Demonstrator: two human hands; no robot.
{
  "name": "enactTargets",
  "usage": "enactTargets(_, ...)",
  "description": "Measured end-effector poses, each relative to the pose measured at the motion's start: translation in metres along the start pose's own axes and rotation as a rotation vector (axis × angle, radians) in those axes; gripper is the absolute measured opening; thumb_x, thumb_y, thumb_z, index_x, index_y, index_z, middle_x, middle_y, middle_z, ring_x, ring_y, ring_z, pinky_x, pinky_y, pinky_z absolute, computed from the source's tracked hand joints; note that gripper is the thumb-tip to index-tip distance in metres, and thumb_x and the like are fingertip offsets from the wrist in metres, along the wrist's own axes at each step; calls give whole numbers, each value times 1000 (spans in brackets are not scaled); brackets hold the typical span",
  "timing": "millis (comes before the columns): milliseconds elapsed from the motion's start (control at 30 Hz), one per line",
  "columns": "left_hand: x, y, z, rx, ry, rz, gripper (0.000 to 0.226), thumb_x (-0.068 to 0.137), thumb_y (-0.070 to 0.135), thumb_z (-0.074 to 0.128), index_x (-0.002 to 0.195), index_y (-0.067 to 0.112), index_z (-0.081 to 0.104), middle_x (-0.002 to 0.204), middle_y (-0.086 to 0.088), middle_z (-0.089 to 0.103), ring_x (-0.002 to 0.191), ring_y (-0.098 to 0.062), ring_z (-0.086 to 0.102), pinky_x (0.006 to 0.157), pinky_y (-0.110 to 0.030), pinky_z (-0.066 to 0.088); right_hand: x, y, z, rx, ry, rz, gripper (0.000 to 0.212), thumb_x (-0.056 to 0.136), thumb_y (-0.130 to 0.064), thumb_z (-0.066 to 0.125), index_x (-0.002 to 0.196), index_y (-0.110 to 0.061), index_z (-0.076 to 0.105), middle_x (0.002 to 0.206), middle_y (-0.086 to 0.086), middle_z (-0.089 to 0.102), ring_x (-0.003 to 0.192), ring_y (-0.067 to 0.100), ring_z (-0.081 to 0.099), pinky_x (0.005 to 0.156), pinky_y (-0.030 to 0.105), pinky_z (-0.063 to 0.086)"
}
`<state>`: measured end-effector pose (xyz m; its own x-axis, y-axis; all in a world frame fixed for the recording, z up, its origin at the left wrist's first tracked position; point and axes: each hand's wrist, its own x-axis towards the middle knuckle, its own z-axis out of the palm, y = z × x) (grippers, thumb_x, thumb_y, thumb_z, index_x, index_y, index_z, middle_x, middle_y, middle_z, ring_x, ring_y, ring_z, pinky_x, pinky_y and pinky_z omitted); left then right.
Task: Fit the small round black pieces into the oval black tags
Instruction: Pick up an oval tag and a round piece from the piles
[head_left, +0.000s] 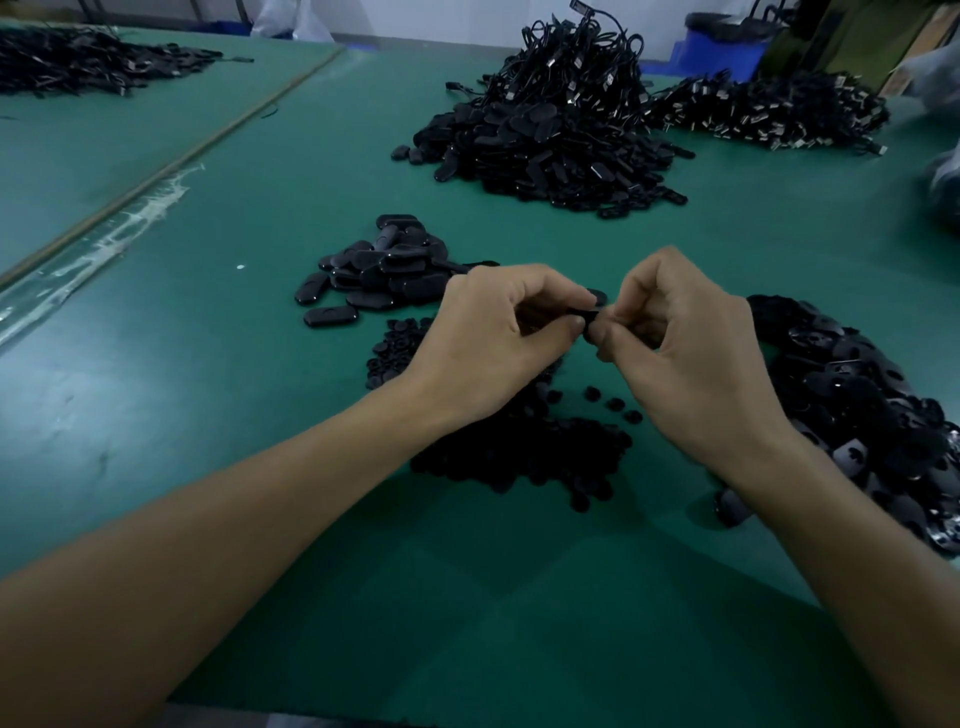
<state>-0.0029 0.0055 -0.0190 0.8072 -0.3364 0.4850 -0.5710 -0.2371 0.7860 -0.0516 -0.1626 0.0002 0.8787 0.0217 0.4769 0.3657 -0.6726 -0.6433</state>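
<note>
Green worktop (208, 364), centre frame: left hand (483, 338) and right hand (691, 358), fingers curled, pinch one tag (586, 313) between them. I cannot see its round piece. Risk: skewed pressure pops it loose into the rounds pile (519, 447) below.

Honestly the black piece (589, 312) pinched between the left hand (483, 338) and right hand (685, 353) is mostly buried under fingertips, so I can't tell if it's a tag, a round bit or both. The left wrist covers part of the heap of round pieces (519, 452). The pile of oval tags (857, 384) runs off the right edge, near a pale blur (943, 176).
</note>
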Motion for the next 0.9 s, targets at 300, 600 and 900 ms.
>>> enactTargets(300,-4,6,0,217,-25,122,19,85,4,74,104,7,75,89,6,74,78,1,66,72,-14,52,0,2,1,83,-49,105,37,90,-5,69,73,-30,47,69,-5,72,68,14,71,68,49,57)
enactTargets(600,-4,5,-3,369,-59,165,18,87,5,70,104,9,73,91,1,75,81,-12,68,75,-31,52,2,4,-1,57,-168,51,31,95,-8,64,83,-32,49,77,-12,74,64,13,69,62,30,56)
enactTargets(900,-1,1,-1,-53,-67,-160,31,87,13,76,101,37,63,83,10,76,65,-6,66,66,-29,55,5,12,-3,98,-119,89,20,89,-12,73,90,-31,66,81,-14,71,82,1,68,78,17,51)
